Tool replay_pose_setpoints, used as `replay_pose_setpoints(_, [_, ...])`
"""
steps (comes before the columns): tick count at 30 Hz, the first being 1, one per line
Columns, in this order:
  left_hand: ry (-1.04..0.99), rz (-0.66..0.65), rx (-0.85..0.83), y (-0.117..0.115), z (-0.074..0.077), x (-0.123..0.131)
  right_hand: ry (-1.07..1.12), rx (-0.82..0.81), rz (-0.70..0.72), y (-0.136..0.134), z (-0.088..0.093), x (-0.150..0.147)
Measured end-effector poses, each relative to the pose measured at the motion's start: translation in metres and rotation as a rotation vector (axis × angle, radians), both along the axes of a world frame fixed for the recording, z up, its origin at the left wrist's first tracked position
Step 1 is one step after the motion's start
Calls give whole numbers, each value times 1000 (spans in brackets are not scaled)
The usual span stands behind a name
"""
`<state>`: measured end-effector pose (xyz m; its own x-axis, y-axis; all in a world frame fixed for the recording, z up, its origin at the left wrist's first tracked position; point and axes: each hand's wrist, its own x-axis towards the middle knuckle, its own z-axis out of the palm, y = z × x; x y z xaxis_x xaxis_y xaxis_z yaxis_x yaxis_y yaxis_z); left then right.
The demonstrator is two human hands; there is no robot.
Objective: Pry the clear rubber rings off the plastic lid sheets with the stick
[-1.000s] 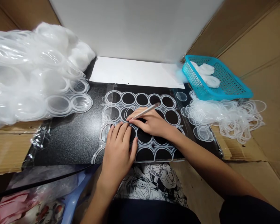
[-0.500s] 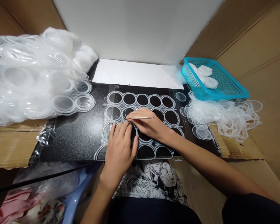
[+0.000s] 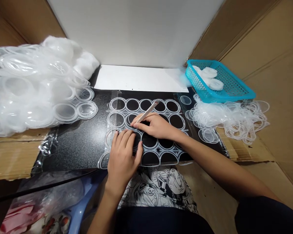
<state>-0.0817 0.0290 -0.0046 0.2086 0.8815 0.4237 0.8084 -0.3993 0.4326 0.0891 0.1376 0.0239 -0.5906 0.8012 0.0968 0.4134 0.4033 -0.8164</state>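
A clear plastic sheet of punched ring shapes (image 3: 146, 105) lies on a black mat (image 3: 78, 146) in front of me. My left hand (image 3: 123, 156) rests flat on the sheet's lower left part, fingers stretched forward and together. My right hand (image 3: 156, 126) sits just beyond it, fingers pinched round a thin pale stick tool (image 3: 146, 112) whose tip meets the sheet near my left fingertips. The tool's free end points up and to the right.
A big heap of clear plastic sheets (image 3: 26, 91) fills the left side. Loose clear rings (image 3: 229, 117) lie at the right, beside a turquoise basket (image 3: 234, 91) holding white discs (image 3: 210, 78). White paper (image 3: 139, 78) lies behind the mat. Cardboard walls surround everything.
The stick in my right hand has swung from lying nearly level to pointing up and right. Both hands stay at the same spot on the sheet.
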Motion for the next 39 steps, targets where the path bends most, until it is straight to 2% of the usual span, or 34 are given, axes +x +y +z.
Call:
replay_pose_setpoints(4, [16,-2,-3,0,0,0,10,-9,2,0,-1,-1])
replay_pose_setpoints(7, [59,7,-39,2,3,1,-1,55,-20,-3,-4,-2])
replay_pose_setpoints(12, [89,12,-67,4,7,2,-60,270,17,-14,-13,-3])
replay_pose_setpoints(18, [66,13,-73,4,5,2,-301,538,26,-24,-16,-4])
replay_pose_setpoints(26, [55,21,-62,6,3,3,-484,591,48,-8,-10,-15])
replay_pose_setpoints(29, [49,17,-58,7,3,2,-504,580,44,-5,-10,-20])
replay_pose_setpoints(32, [25,9,-65,7,3,2,-421,505,28,-5,-9,-21])
replay_pose_setpoints(36, [-8,-2,-61,6,3,0,-167,231,1,-6,-1,-15])
replay_pose_setpoints(39, [-18,-10,-50,5,2,0,-56,57,-21,-5,7,-10])
